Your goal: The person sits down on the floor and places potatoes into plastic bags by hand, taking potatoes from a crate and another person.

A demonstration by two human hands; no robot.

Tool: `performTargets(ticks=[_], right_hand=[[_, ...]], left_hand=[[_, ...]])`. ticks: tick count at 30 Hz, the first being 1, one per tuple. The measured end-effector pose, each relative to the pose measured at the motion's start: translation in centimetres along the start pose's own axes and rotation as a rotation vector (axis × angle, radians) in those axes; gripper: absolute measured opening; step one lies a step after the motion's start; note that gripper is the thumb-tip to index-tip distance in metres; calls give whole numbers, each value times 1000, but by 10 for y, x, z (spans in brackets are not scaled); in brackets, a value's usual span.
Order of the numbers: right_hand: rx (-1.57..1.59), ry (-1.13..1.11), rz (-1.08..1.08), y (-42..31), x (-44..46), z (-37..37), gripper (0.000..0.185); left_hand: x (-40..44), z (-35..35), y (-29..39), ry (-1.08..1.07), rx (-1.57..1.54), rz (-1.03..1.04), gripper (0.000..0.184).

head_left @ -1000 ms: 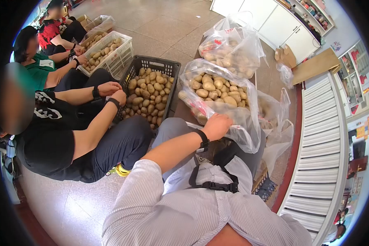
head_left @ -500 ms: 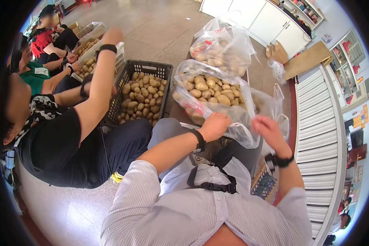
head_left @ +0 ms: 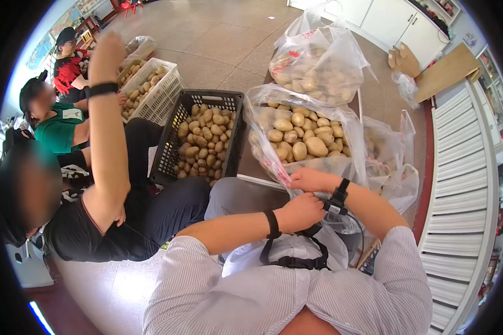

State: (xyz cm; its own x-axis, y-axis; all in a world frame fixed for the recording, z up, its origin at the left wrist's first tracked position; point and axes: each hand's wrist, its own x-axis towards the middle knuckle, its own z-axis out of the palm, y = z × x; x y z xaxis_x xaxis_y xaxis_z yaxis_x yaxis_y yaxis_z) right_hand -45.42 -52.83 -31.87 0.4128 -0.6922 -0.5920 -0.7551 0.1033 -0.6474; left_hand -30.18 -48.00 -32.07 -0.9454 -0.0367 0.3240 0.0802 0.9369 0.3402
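Note:
A clear plastic bag [head_left: 268, 159] with red print stands open, full of potatoes [head_left: 302, 134], in front of me. My right hand [head_left: 314, 181] has its fingers closed on the near edge of this bag. Just below it, my left hand [head_left: 300, 213] is curled, with its fingertips against the small black device [head_left: 335, 205] on my right wrist. What those fingertips hold, if anything, is hidden. Black straps circle both my wrists.
Behind stands another potato bag [head_left: 318, 72]; more plastic bags [head_left: 394, 167] lie at right. At left are a black crate [head_left: 237, 120] and a white crate [head_left: 173, 89] of potatoes, beside seated people. The nearest person's arm [head_left: 109, 134] is raised. A white radiator [head_left: 458, 184] stands right.
My left hand has left the bag's edge and moved down to my right wrist. My right hand has come in leftward and closed on the bag. The nearest person's arm has risen.

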Motion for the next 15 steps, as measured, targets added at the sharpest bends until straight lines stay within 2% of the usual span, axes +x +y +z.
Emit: performTargets(ticks=[1,3,4,6,7,9,11,12,13,14,15], right_hand=[[9,-6,-13,7,-1,-1,44],[409,110,8,24,-9,-2,36],[423,107,0,39,-7,-1,36],[416,328,-464,65,0,3,32],[431,332,-465,56,-8,2,32],[641,209,-100,20,-33,-10,31],[540,183,-163,40,-16,0,35],[582,148,-201,44,-10,8,35],[623,110,-238,44,-6,15,36],[639,140,-262,33,-13,13,39],[646,140,-265,37,-10,14,39]], left_hand=[[2,-2,-5,-13,0,-10,7],[6,-11,-14,20,-155,-9,9],[10,-27,-18,5,-158,-13,9],[16,-56,-37,336,-342,-137,15],[15,-61,-57,408,-291,-267,19],[16,-70,-112,493,-267,-571,29],[15,-61,-179,587,-50,-988,47],[15,-56,-208,564,139,-1140,59],[18,-58,-228,515,185,-1343,68],[17,-51,-252,548,232,-1442,69],[11,-44,-279,541,237,-1441,69]])
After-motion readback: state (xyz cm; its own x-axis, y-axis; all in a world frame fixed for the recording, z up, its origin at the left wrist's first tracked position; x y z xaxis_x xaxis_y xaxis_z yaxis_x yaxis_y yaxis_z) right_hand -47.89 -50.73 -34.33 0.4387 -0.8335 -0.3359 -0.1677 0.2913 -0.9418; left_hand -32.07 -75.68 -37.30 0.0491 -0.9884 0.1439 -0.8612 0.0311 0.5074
